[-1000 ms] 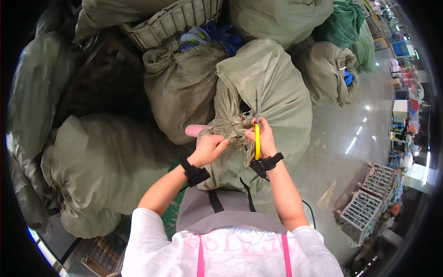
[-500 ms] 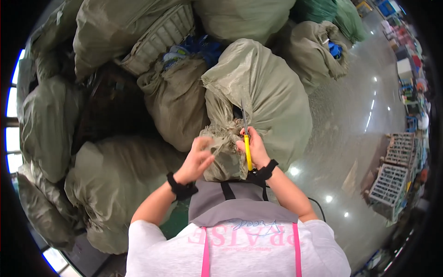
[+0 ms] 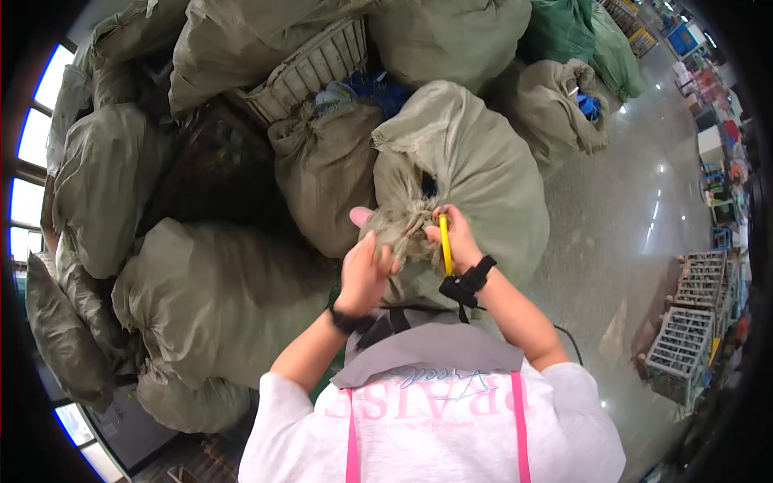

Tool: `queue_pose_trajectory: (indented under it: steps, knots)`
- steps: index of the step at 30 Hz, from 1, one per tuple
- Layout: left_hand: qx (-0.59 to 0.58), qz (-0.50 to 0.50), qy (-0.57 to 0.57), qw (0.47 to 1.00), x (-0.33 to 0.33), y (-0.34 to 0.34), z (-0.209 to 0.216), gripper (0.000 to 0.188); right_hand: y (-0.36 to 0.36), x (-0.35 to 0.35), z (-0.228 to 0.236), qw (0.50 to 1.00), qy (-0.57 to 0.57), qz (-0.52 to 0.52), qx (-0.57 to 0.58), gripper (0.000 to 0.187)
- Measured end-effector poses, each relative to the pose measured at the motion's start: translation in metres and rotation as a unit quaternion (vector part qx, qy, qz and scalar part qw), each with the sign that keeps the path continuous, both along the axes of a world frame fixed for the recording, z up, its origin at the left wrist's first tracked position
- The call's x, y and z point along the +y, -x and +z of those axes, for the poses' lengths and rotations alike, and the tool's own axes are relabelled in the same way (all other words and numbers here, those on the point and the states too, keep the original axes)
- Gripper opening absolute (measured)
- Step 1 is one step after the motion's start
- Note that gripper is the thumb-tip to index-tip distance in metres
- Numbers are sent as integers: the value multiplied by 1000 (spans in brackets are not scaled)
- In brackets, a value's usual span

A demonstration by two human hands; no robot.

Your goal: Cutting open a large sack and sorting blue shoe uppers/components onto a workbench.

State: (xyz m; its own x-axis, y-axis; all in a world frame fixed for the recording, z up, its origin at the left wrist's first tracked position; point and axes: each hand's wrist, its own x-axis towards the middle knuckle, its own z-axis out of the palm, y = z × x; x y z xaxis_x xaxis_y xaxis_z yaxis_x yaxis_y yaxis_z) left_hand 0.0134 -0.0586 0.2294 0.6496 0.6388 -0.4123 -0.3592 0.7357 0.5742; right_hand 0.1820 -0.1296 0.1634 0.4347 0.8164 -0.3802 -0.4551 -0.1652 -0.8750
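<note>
Your right hand (image 3: 462,241): grip closed round yellow-handled tool (image 3: 446,245), 3 o'clock of sack's gathered neck (image 3: 411,226). Your left hand (image 3: 365,279): 7 o'clock, grip can't be told.

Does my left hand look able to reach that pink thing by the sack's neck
Probably yes: the pink thing shows just beyond the left hand, rounded end uncovered, though the bunched neck partly hides it.

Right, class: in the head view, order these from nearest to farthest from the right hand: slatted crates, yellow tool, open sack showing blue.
1. Yellow tool, held in the right hand.
2. Open sack, ahead, upper right.
3. Slatted crates, far right, on the floor.
</note>
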Motion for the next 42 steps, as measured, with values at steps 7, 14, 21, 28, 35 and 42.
queue_pose_trajectory:
  steps: [7,14,21,28,35,42]
  knots:
    - [68,-51,-331,940,-31,49,16,40,29,-14,-12,997,-58,55,2,31]
    - [232,-69,-566,788,13,39,7,18,2,-53,-24,995,-47,-76,-45,30]
    - [188,-284,-743,575,79,-92,-129,44,13,-71,-6,997,5,-60,-48,28]
    - [289,-276,-791,464,77,-133,-150,26,-60,-49,-5,858,143,-47,-491,32]
    - [303,-219,-753,542,116,-80,-104,42,-50,85,-36,860,-112,12,-497,33]
    - [305,-196,-836,411,153,-70,-146,33,-67,98,-42,784,141,189,-574,41]
